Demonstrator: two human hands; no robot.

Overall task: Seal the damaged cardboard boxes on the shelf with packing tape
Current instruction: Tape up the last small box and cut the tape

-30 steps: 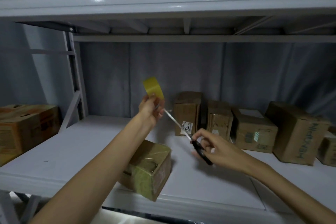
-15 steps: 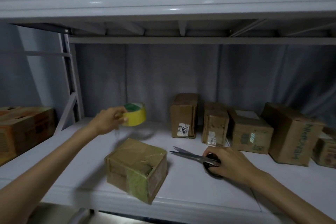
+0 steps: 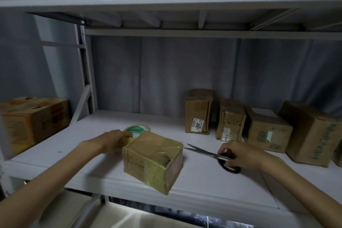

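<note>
Sitting near the front edge of the white shelf (image 3: pixel 55 146), a small taped box (image 3: pixel 153 159) is turned at an angle, clear film across its top and a yellowish strip down its near corner. Just behind its left rear corner lies the tape roll (image 3: pixel 137 130), flat on the shelf with a green-and-white core label whose print is too small to read. The left hand (image 3: pixel 112 140) has its fingers curled on the roll's near side, thumb and fingertips holding it beside the box.

To the right of the box, scissors (image 3: pixel 212 154) lie on the shelf with blades parted and pointing left; the right hand (image 3: pixel 238 155) curls over their black handles, gripping them against the shelf.

Further back stands a row of worn boxes. The leftmost one (image 3: pixel 199 111) is upright and carries a small white sticker reading "300" — the rest of it is illegible. Next to it is a crumpled box (image 3: pixel 231 120), then one (image 3: pixel 268 131) with a white label on top and a pale printed pattern on its front. The large box (image 3: pixel 312 133) at the right bears vertical lettering that seems to read "HENGPIN". Far left — in the next bay — sits an orange-printed carton (image 3: pixel 33 118).
</note>
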